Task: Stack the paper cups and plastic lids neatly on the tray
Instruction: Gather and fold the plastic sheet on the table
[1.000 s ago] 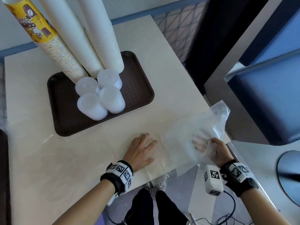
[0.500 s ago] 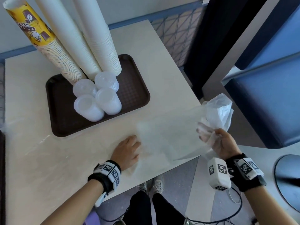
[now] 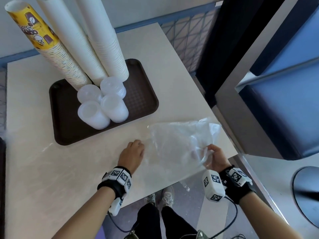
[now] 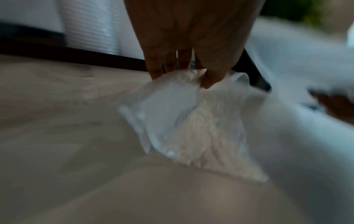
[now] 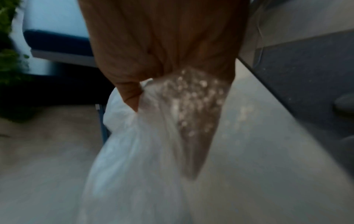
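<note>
Three tall stacks of paper cups, one topped by a yellow printed cup (image 3: 34, 33) and two plain white stacks (image 3: 107, 49), stand on the brown tray (image 3: 143, 100). Several stacks of clear plastic lids (image 3: 114, 107) sit in front of them on the tray. A clear plastic bag (image 3: 179, 145) lies on the table's near right corner. My left hand (image 3: 133, 154) grips its left edge with curled fingers (image 4: 166, 68). My right hand (image 3: 214, 157) pinches its right side (image 5: 134, 94) just off the table edge.
The beige table (image 3: 51, 178) ends close to my body and at the right. Blue padded seats (image 3: 284, 104) and a grey partition (image 3: 241, 87) stand to the right. A round pedestal base (image 3: 307, 192) lies on the floor. My shoes (image 3: 165, 197) show under the table edge.
The left hand went from flat on the bag to curled round its edge. The right hand lifted the bag off to the right, then brought it back low over the table corner.
</note>
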Action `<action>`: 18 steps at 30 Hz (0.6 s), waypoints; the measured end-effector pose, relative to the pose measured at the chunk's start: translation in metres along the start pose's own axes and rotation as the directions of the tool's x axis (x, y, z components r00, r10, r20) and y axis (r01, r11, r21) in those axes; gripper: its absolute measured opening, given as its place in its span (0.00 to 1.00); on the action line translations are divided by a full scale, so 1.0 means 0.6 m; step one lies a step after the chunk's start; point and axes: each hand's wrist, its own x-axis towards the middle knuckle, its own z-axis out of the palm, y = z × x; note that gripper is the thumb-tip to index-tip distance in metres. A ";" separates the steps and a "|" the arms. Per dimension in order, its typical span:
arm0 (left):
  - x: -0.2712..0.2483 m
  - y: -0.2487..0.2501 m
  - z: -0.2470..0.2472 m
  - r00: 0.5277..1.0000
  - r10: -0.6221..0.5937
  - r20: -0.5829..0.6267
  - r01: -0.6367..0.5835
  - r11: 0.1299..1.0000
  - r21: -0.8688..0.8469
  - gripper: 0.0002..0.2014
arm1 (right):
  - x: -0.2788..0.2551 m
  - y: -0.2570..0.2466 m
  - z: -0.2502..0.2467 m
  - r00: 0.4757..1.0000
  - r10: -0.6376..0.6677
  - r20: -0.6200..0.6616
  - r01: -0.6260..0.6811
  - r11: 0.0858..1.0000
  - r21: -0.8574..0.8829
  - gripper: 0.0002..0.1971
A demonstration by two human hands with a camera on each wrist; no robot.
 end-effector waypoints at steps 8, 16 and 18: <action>-0.015 -0.003 -0.100 0.855 -0.516 -0.057 0.286 0.559 -0.778 0.10 | 0.016 0.030 -0.017 0.992 -0.093 -0.085 0.084 0.991 -0.105 0.12; 0.030 0.114 -0.136 0.982 -0.173 -0.077 0.041 0.591 -0.805 0.05 | 0.019 0.046 -0.030 0.971 -0.173 -0.167 0.161 0.984 -0.080 0.24; 0.045 0.134 -0.100 0.999 -0.026 -0.031 -0.004 0.694 -0.720 0.05 | 0.021 0.054 -0.034 0.967 -0.204 -0.156 0.187 0.976 -0.112 0.39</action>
